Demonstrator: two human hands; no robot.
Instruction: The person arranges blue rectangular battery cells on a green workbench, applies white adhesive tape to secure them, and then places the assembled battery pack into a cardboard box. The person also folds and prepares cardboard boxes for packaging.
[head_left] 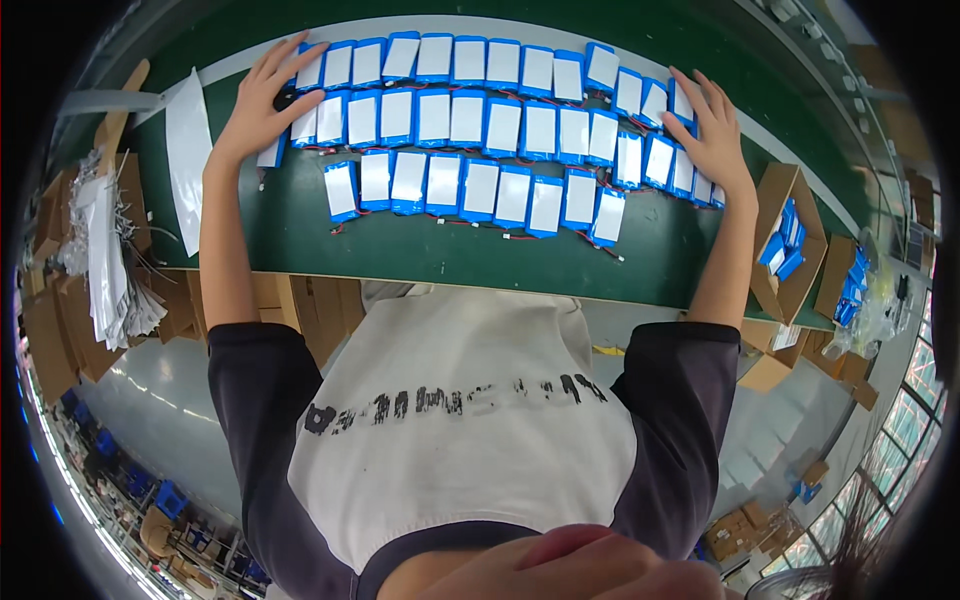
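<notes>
Three rows of flat blue battery packs with white faces lie on the green table (280,215), thin red and black leads and small connectors trailing from them. At the left end of the far and middle rows, my left hand (262,108) is open, its spread fingertips against the end battery packs (311,66). My right hand (712,135) is open too, fingers apart over the right end of the same rows, touching or just above a battery pack (683,100). It partly hides the packs below it. The nearest row, with a battery pack (480,190) in its middle, lies apart from both hands.
On the right, a cardboard box (812,245) holds more blue packs, with another open carton of packs (850,290) beyond it. A white sheet (187,165) lies left of my left forearm. White strips and wires (110,260) hang at the table's left end.
</notes>
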